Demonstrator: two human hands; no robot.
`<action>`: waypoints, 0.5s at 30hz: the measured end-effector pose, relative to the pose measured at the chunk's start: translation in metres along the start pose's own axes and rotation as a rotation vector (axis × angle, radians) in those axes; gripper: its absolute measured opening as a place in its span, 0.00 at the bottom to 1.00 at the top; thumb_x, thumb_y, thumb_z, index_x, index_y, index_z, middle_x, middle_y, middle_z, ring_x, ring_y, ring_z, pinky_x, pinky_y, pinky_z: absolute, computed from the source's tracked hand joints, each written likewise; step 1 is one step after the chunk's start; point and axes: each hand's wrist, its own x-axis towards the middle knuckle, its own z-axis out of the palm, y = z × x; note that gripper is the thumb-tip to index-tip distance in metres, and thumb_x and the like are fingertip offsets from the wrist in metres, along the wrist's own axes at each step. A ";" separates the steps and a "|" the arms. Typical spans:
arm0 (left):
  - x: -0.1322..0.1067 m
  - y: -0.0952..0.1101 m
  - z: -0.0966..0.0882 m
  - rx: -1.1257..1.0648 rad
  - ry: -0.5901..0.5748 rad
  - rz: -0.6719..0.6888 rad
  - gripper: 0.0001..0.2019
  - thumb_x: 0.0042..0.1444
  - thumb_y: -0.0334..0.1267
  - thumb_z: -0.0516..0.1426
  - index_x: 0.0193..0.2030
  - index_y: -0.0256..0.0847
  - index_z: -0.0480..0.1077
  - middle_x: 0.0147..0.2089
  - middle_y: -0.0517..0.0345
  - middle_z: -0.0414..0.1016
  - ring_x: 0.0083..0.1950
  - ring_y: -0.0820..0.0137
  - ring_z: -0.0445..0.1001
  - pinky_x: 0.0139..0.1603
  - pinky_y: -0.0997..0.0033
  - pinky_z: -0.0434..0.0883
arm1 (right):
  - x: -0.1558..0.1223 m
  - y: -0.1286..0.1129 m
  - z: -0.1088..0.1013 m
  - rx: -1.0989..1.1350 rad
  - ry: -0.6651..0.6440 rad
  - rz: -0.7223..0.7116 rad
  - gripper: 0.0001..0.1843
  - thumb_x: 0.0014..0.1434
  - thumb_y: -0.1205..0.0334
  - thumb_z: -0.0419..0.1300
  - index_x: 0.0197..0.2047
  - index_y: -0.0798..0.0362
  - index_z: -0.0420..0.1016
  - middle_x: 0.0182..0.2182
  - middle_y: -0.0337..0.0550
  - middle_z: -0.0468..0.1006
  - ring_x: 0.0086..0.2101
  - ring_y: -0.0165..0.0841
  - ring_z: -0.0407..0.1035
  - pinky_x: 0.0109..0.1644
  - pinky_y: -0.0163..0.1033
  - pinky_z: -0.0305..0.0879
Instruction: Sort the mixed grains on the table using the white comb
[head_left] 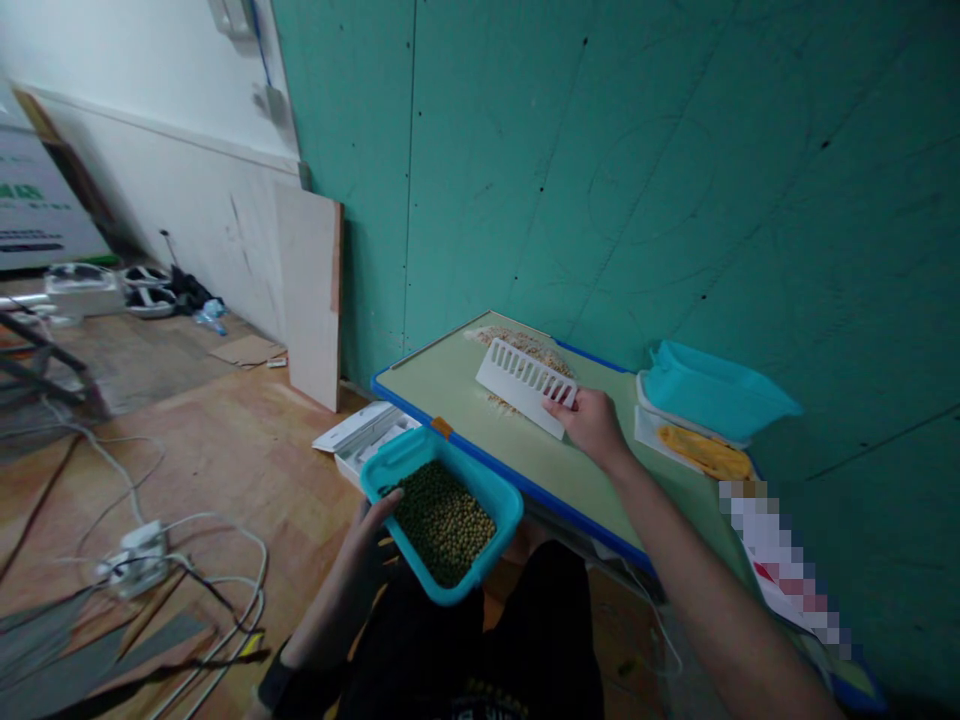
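Note:
My left hand grips the near left side of a turquoise plastic basin, thumb over the rim. Inside lie dark green beans and pale tan beans, partly mixed. The basin is held just off the table's front edge, above my lap. In my right hand is a white slotted plastic scraper, pinched at its right end and tilted over the tabletop. Behind and below the scraper, a spread of pale and brownish grains lies on the table; part of it is hidden by the scraper.
The light green table has a blue edge and stands against a green wall. At its right are another turquoise container and a yellow cloth-like item. A white open box sits beyond the basin. Cables and a power strip lie on the floor.

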 end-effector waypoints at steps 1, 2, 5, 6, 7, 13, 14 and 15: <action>0.000 0.000 0.000 0.001 -0.009 0.001 0.44 0.51 0.60 0.66 0.72 0.51 0.60 0.48 0.49 0.83 0.43 0.53 0.83 0.40 0.59 0.76 | 0.000 0.000 0.000 -0.001 -0.003 0.008 0.10 0.57 0.60 0.66 0.36 0.57 0.86 0.32 0.50 0.87 0.35 0.44 0.81 0.37 0.40 0.71; 0.000 0.000 -0.001 0.001 -0.013 0.003 0.44 0.51 0.60 0.66 0.72 0.51 0.60 0.48 0.49 0.83 0.43 0.53 0.83 0.40 0.58 0.76 | 0.000 -0.001 0.000 -0.005 -0.005 0.016 0.10 0.57 0.60 0.66 0.36 0.57 0.86 0.32 0.50 0.87 0.35 0.44 0.81 0.38 0.40 0.72; 0.000 0.001 -0.001 0.002 -0.008 0.006 0.44 0.51 0.60 0.66 0.72 0.50 0.60 0.50 0.48 0.83 0.43 0.54 0.82 0.40 0.58 0.76 | 0.000 -0.004 0.000 -0.004 -0.010 0.026 0.10 0.57 0.60 0.66 0.36 0.58 0.86 0.33 0.50 0.87 0.35 0.45 0.82 0.39 0.41 0.72; 0.000 0.001 -0.001 0.002 -0.004 0.004 0.44 0.50 0.60 0.66 0.72 0.50 0.61 0.50 0.48 0.83 0.43 0.54 0.82 0.40 0.58 0.76 | 0.000 -0.004 0.000 0.005 -0.014 0.022 0.10 0.57 0.60 0.66 0.37 0.58 0.86 0.33 0.50 0.87 0.35 0.44 0.82 0.39 0.41 0.73; 0.000 0.001 -0.001 0.001 -0.002 0.001 0.44 0.50 0.60 0.66 0.72 0.50 0.61 0.50 0.48 0.83 0.43 0.54 0.82 0.41 0.59 0.76 | 0.000 -0.004 0.000 0.018 -0.021 0.014 0.10 0.57 0.60 0.66 0.37 0.57 0.86 0.34 0.50 0.87 0.35 0.44 0.82 0.40 0.41 0.73; -0.005 0.004 0.001 0.004 -0.010 0.013 0.43 0.50 0.60 0.66 0.71 0.51 0.61 0.50 0.49 0.83 0.43 0.54 0.83 0.42 0.58 0.76 | 0.005 0.000 0.003 0.058 -0.029 -0.012 0.11 0.57 0.60 0.66 0.39 0.57 0.86 0.35 0.50 0.87 0.36 0.44 0.82 0.42 0.41 0.74; -0.005 0.004 0.002 0.002 -0.009 0.016 0.43 0.50 0.59 0.67 0.71 0.51 0.61 0.49 0.49 0.83 0.43 0.53 0.83 0.42 0.57 0.76 | 0.005 0.001 0.003 0.052 -0.025 -0.011 0.11 0.57 0.60 0.66 0.38 0.57 0.86 0.35 0.50 0.87 0.36 0.44 0.82 0.41 0.42 0.74; -0.005 0.004 0.002 -0.002 -0.005 0.017 0.44 0.49 0.59 0.67 0.71 0.50 0.61 0.49 0.48 0.83 0.43 0.53 0.83 0.42 0.57 0.76 | 0.006 0.002 0.004 0.049 -0.023 -0.011 0.10 0.57 0.60 0.67 0.38 0.57 0.86 0.35 0.50 0.87 0.35 0.44 0.82 0.41 0.42 0.74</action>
